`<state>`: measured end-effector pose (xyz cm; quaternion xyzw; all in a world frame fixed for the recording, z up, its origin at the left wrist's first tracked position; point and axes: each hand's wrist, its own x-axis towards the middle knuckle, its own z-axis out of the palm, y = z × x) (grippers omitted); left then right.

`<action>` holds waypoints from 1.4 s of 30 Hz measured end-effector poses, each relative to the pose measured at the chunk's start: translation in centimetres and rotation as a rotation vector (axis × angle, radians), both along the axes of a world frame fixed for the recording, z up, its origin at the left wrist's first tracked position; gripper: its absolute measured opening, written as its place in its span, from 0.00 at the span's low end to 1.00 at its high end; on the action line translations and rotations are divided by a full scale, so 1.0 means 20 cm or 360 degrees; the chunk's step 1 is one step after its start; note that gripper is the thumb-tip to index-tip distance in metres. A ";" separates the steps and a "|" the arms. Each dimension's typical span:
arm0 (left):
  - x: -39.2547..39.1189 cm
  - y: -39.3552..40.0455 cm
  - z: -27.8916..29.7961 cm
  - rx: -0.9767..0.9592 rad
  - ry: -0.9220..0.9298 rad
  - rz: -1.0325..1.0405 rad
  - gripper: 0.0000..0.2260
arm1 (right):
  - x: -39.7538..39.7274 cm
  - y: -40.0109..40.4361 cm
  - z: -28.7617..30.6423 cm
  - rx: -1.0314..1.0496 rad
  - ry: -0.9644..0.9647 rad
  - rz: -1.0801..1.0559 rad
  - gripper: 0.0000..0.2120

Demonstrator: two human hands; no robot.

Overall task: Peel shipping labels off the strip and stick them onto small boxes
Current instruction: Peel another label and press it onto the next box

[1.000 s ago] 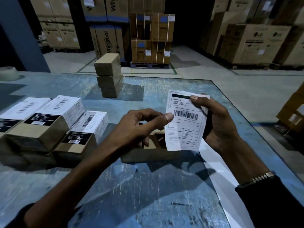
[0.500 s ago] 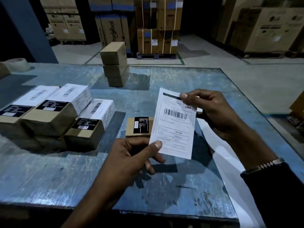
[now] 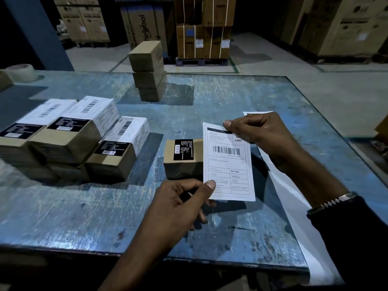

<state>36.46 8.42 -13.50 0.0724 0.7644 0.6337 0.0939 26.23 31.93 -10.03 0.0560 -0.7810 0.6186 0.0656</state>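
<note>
left hand [image 3: 180,203] raised low in front, thumb and curled fingers pinching the label [image 3: 228,162] at its lower corner. right hand [image 3: 260,133] held higher, pinching the top edge, wrist bent.

Tape roll [image 3: 22,72], far-left table [image 3: 84,217] corner

A warehouse: tall stacked appliance cartons [image 3: 344,24], a strapped pallet load [image 3: 202,38], bare concrete floor [image 3: 283,59].
</note>
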 end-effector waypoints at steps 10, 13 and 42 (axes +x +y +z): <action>-0.05 -0.01 -0.03 0.0202 -0.0066 0.0083 0.21 | -0.03 -0.04 -0.04 -0.0056 0.0101 -0.0126 0.09; -0.05 -0.02 -0.04 0.0216 -0.0072 0.0077 0.20 | -0.02 -0.05 -0.05 -0.0017 0.0087 -0.0134 0.10; -0.04 0.00 -0.05 0.0203 -0.0103 0.0150 0.18 | 0.01 -0.10 -0.05 -0.0013 -0.0203 -0.0143 0.11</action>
